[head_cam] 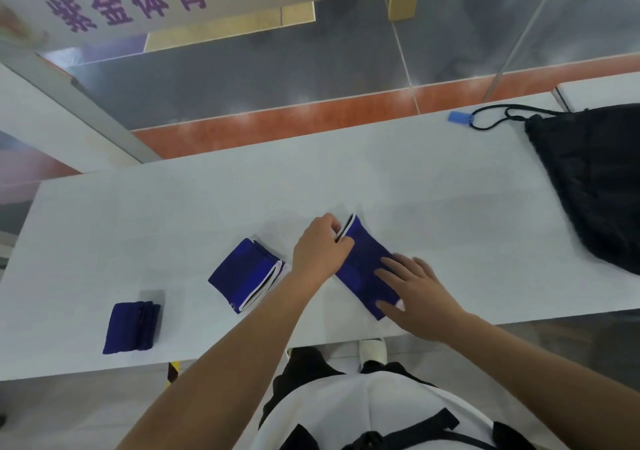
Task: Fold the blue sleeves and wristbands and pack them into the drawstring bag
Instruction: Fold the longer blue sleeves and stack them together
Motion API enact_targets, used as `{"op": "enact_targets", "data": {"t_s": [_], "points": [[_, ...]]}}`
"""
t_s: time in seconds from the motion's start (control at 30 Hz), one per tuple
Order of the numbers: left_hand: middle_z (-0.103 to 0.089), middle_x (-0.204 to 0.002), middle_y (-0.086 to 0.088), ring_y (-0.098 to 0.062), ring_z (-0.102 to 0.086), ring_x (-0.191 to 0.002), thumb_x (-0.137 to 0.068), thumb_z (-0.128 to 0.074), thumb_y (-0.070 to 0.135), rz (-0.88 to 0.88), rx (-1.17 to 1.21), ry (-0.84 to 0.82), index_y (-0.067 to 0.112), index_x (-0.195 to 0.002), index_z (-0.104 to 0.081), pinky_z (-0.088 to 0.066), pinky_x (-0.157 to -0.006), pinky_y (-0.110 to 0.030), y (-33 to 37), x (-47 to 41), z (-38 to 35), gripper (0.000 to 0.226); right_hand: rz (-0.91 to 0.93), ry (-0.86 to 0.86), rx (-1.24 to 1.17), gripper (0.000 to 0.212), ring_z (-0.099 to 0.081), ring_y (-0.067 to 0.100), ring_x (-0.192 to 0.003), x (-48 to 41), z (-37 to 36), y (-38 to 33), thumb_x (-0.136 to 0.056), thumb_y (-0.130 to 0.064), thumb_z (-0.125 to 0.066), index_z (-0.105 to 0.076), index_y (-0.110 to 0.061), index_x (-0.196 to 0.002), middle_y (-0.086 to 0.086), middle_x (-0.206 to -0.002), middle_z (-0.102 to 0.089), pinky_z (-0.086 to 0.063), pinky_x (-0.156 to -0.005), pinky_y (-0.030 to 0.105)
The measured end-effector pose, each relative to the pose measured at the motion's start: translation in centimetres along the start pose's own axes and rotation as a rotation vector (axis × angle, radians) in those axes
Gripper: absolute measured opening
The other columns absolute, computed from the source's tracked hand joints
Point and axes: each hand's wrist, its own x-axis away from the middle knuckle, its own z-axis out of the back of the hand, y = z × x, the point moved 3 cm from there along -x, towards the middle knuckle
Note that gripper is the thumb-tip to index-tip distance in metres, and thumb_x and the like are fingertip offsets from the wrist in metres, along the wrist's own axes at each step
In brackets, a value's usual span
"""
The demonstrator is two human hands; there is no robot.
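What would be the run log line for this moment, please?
left hand: pinching sleeve end | right hand: flat on sleeve | folded sleeve, wristbands: on table | bag: unpacked

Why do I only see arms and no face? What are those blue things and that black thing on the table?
The camera sits on the person's head and looks down, so you see only their arms and hands. They stand at a white table. The left hand pinches the far end of a blue sleeve, the end with a white and black edge. The right hand lies flat on the same sleeve, pressing it down. Left of that lies another blue sleeve, already folded. Further left sits a small dark blue folded pile, probably wristbands. The black thing at the far right is the drawstring bag, with its cord and a blue tag.
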Motion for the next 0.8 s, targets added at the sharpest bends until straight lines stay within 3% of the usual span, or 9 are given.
{"op": "enact_targets", "data": {"t_s": [0.1,0.2,0.3,0.37,0.47,0.57,0.67,0.73,0.8], "points": [[-0.062,-0.091,0.004,-0.017,-0.054,-0.069,-0.086,-0.059,0.022,-0.114,0.028,0.019,0.018,-0.092,-0.048,-0.039,-0.063,-0.029,1.1,2.2,-1.6,0.013,-0.078,0.021,0.127,0.065,-0.036,0.028,-0.145,3.6,-1.6,2.0,-0.09,-0.062,-0.035,-0.054,-0.025,-0.14,0.001,-0.153,-0.047,-0.008,-0.117,0.05],[-0.056,-0.093,0.011,-0.018,-0.06,-0.075,-0.093,-0.055,0.02,-0.144,0.107,-0.054,0.019,-0.096,-0.044,-0.042,-0.063,-0.026,1.2,3.7,-4.4,0.012,-0.107,-0.057,0.17,0.068,-0.042,0.027,-0.142,4.7,-3.0,3.1,-0.089,-0.062,-0.038,-0.049,-0.024,-0.145,0.002,-0.154,-0.047,0.0,-0.115,0.046],[-0.057,-0.082,0.0,-0.02,-0.055,-0.072,-0.095,-0.052,0.02,-0.218,0.089,-0.036,0.017,-0.091,-0.044,-0.045,-0.067,-0.033,0.9,4.4,-7.2,0.009,-0.096,-0.052,0.192,0.071,-0.041,0.025,-0.143,4.5,-3.3,3.1,-0.088,-0.061,-0.041,-0.045,-0.023,-0.147,0.002,-0.155,-0.045,-0.004,-0.115,0.046],[-0.063,-0.098,-0.006,-0.024,-0.059,-0.093,-0.097,-0.049,0.021,-0.249,0.08,-0.019,0.014,-0.093,-0.048,-0.048,-0.088,-0.04,0.7,4.8,-8.8,0.008,-0.101,-0.077,0.2,0.072,-0.033,0.024,-0.146,4.5,-3.4,3.1,-0.088,-0.06,-0.041,-0.043,-0.023,-0.149,0.001,-0.157,-0.041,-0.007,-0.114,0.049],[-0.049,-0.146,-0.015,-0.029,-0.036,-0.143,-0.102,-0.045,0.022,-0.228,0.012,-0.078,0.006,-0.122,-0.052,-0.023,-0.123,-0.043,0.4,5.1,-11.1,0.027,-0.088,-0.077,0.132,0.076,-0.006,0.019,-0.153,4.6,-3.6,3.4,-0.091,-0.061,-0.034,-0.024,-0.025,-0.157,-0.003,-0.166,-0.015,0.004,-0.117,0.048],[-0.028,-0.162,-0.011,-0.024,-0.014,-0.154,-0.102,-0.043,0.027,-0.309,-0.076,-0.113,0.009,-0.129,-0.048,-0.001,-0.125,-0.036,-0.1,5.3,-12.8,0.032,-0.064,-0.041,0.071,0.076,0.004,0.015,-0.153,4.6,-3.7,3.6,-0.092,-0.058,-0.034,-0.014,-0.027,-0.159,-0.006,-0.166,-0.002,0.007,-0.119,0.046],[-0.028,-0.163,-0.007,-0.022,-0.014,-0.154,-0.101,-0.045,0.031,-0.348,-0.11,-0.139,0.016,-0.117,-0.051,0.0,-0.124,-0.035,-0.9,5.3,-13.5,0.023,-0.036,0.078,-0.032,0.062,-0.02,0.017,-0.152,4.8,-3.4,3.9,-0.093,-0.045,-0.043,-0.039,-0.022,-0.151,-0.004,-0.162,-0.028,0.0,-0.122,0.04],[-0.034,-0.16,-0.007,-0.023,-0.021,-0.151,-0.101,-0.043,0.025,-0.349,-0.105,-0.118,0.014,-0.115,-0.056,-0.01,-0.126,-0.039,-1.1,4.7,-12.9,0.022,-0.079,0.267,-0.127,0.047,-0.045,0.024,-0.14,5.2,-2.5,4.1,-0.092,-0.035,-0.047,-0.062,-0.015,-0.131,0.003,-0.145,-0.056,-0.015,-0.121,0.04],[-0.038,-0.158,-0.008,-0.025,-0.028,-0.149,-0.1,-0.038,0.021,-0.401,-0.149,-0.044,0.012,-0.126,-0.057,-0.022,-0.124,-0.044,-1.0,3.9,-12.2,0.033,-0.094,0.377,-0.132,0.041,-0.051,0.028,-0.134,5.3,-1.8,3.9,-0.09,-0.031,-0.048,-0.066,-0.013,-0.123,0.006,-0.137,-0.062,-0.027,-0.117,0.047]]}}
